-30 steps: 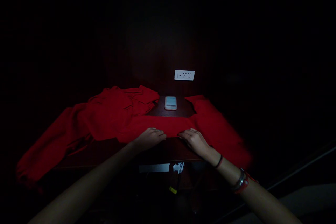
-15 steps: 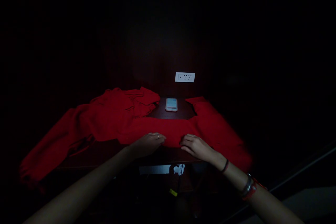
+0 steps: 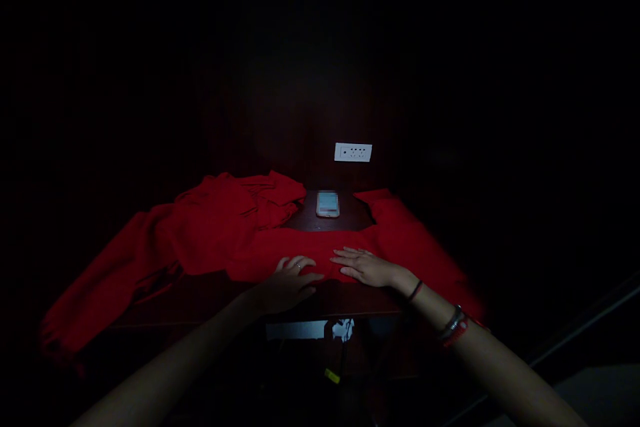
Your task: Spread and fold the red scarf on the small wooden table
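Note:
A red garment spreads across a dark table, bunched at the left, with a narrow flat band in the middle and another part running down the right. One long piece hangs toward the lower left. My left hand is at the near edge of the band, its fingers spread and a ring on one of them. On the band, just to the right, my right hand lies flat with fingers stretched out. Neither hand grips the cloth.
A phone with a lit screen lies behind the band. Above it, a white socket plate is set in the dark wall. Below the table edge are a pale strip and a small yellow object. Surroundings are very dark.
My left hand has opened its fingers and drawn slightly nearer to me. The right hand has flattened out and shifted a little left on the cloth. The view has tilted slightly up.

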The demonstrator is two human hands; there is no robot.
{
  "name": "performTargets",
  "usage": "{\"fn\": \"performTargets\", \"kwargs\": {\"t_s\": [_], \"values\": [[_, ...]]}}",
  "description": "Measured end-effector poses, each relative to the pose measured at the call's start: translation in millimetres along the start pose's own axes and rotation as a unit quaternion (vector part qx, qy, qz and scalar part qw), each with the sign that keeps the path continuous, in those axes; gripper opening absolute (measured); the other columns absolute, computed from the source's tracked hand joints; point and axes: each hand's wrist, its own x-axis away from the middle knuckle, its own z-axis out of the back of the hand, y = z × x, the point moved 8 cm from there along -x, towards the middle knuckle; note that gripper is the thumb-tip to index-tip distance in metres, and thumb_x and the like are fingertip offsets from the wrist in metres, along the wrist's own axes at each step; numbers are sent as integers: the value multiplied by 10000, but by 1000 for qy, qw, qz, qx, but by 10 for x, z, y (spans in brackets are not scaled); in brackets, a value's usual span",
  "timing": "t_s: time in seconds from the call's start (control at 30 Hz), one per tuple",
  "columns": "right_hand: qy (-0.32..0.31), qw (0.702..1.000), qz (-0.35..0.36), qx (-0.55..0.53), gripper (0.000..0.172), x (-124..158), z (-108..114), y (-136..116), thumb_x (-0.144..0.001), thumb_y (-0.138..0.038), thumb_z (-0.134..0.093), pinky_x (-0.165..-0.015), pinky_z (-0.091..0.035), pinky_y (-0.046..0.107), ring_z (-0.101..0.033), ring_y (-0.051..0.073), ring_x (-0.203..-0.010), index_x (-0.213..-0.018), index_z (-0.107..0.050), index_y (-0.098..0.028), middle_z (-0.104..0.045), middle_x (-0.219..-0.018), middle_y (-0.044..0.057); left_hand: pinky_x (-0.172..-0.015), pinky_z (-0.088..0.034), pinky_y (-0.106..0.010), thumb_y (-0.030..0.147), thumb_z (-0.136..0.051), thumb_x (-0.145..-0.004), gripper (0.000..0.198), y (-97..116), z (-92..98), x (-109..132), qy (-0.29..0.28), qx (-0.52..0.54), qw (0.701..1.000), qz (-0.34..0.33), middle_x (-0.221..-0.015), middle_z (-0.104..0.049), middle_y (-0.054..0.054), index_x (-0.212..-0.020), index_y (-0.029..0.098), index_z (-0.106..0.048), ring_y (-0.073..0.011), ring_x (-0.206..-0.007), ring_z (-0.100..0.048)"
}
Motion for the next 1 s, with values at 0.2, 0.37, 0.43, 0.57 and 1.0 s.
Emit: {"fn": "performTargets", "kwargs": {"t_s": [0.2, 0.37, 0.43, 0.57, 1.0], "values": [[36, 998, -29, 36, 513, -189, 126, 14, -835, -504, -175, -992, -121, 458, -134, 224, -1246, -1285, -271, -275, -214, -1364, 31, -884, -134, -617, 561, -230, -797, 471, -122, -170, 28, -101, 43, 994, 20, -1389, -115, -37, -1234, 395, -286, -371, -1229, -51], [-56, 995, -87, 11, 534, -333, -104, 201, -811, -562, -135, -963, -67, 532, -44, 261, -1252, -1300, -143, -348, -86, -1392, -10, -873, -151, -624, 583, -245, -780, 510, -117, -129, 57, -123, 39, 991, 29, -1392, -81, -59, -1249, 384, -265, -382, -1224, -49], [-56, 990, -126, 11, 583, -352, -101, 328, -797, -586, -128, -973, -65, 509, -28, 268, -1251, -1311, -132, -312, -70, -1393, 13, -865, -178, -620, 566, -258, -788, 494, -107, -88, 61, -123, 36, 992, 22, -1391, -94, -58, -1247, 384, -266, -375, -1224, -84], [-31, 992, -118, 17, 600, -443, -46, 347, -791, -594, -107, -983, -45, 487, -7, 260, -1253, -1314, -132, -302, -67, -1394, 4, -832, -262, -600, 421, -194, -859, 386, -170, -17, -9, -102, 11, 995, 0, -1368, -201, -38, -1229, 389, -298, -315, -1214, -196], [-7, 984, -175, 28, 655, -391, -32, 446, -798, -576, -80, -992, -23, 445, -22, 218, -1259, -1329, -115, -194, -68, -1389, 79, -887, -91, -624, 710, -210, -677, 742, -910, -170, 56, -112, 25, 954, 278, -1390, -29, -80, -1304, 320, -135, -400, -1215, -12]]}}
